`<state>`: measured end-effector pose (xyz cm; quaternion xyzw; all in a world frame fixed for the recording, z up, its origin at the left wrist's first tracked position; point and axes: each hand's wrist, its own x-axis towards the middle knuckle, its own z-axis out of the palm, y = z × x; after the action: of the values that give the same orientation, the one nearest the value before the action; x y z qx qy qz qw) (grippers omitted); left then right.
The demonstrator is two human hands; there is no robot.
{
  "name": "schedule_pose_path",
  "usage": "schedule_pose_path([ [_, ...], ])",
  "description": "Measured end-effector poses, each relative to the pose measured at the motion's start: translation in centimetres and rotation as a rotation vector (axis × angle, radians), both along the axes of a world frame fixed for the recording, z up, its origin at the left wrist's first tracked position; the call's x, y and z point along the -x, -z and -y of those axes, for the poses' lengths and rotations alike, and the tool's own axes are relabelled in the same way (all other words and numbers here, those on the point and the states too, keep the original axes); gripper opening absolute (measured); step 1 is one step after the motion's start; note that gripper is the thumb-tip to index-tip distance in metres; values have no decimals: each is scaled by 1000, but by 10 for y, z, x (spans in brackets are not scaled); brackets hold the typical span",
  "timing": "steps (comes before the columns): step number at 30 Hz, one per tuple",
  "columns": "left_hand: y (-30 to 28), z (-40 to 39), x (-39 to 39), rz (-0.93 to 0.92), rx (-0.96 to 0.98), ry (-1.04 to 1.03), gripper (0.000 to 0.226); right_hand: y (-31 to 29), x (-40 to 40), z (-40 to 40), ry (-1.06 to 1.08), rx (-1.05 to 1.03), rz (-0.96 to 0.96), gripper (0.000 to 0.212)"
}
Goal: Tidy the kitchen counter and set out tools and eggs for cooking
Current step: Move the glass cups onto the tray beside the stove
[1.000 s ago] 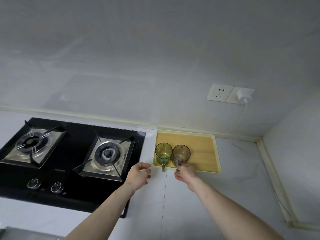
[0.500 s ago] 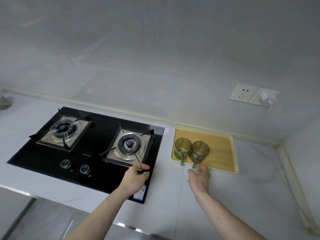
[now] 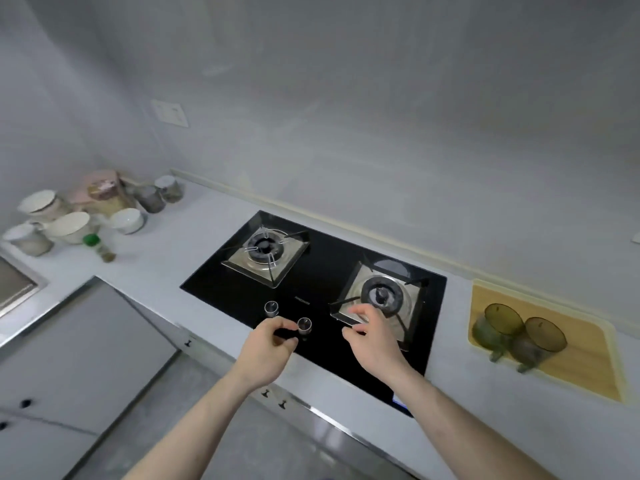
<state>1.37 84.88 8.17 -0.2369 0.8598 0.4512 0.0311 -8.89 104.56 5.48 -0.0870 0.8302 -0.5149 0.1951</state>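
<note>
Hovering over the near part of the black gas hob point(image 3: 332, 289), both hands are empty: the left hand point(image 3: 266, 355) hangs with its fingers loosely curled just near the right-hand knob point(image 3: 304, 324), apparently not gripping it, and the right hand point(image 3: 372, 337) floats with fingers relaxed and spread above the near corner of the right burner point(image 3: 381, 296), so neither grip holds anything. At the right end of the bench point(image 3: 166, 258), two tinted green cups point(image 3: 519, 336) sit side by side, touching, on a wooden tray point(image 3: 585, 365) against the far wall; that part of the tidying looks done. At the far left, a cluster of white bowls point(image 3: 74, 225), lidded jars point(image 3: 162, 195), a pink box point(image 3: 100, 188) and a green-capped spice bottle point(image 3: 98, 247) stands beside the sink edge point(image 3: 17, 285), blurred and seemingly unsorted. No eggs and no cooking tools show anywhere in view, so setting them out seems not yet begun, and the task appears to be in its early stage.
</note>
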Motion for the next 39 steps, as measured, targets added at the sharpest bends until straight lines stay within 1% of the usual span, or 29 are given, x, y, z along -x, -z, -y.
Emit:
schedule_pose_path([
  [2,-7,47,-28,-18,-4,-87,17,-7,-12,51,-73,-2,-18,32],
  [8,-15,145,-85,-25,22,-262,18,-19,-37,160,-244,17,-41,32],
  [15,-21,229,-115,-74,15,-418,20,-30,-42,265,-418,0,-41,35],
  [22,-24,320,-115,-83,25,-544,18,-33,-19,381,-518,59,-7,35],
  [25,-34,358,-111,-63,57,-567,16,-33,-8,424,-548,63,32,35],
  [31,-46,435,-91,-79,36,-666,18,-42,29,510,-614,40,43,33],
  [37,-42,482,-71,-62,20,-667,18,-42,55,553,-624,17,47,33],
  [39,-36,509,-62,-44,22,-636,18,-38,65,569,-594,13,57,33],
])
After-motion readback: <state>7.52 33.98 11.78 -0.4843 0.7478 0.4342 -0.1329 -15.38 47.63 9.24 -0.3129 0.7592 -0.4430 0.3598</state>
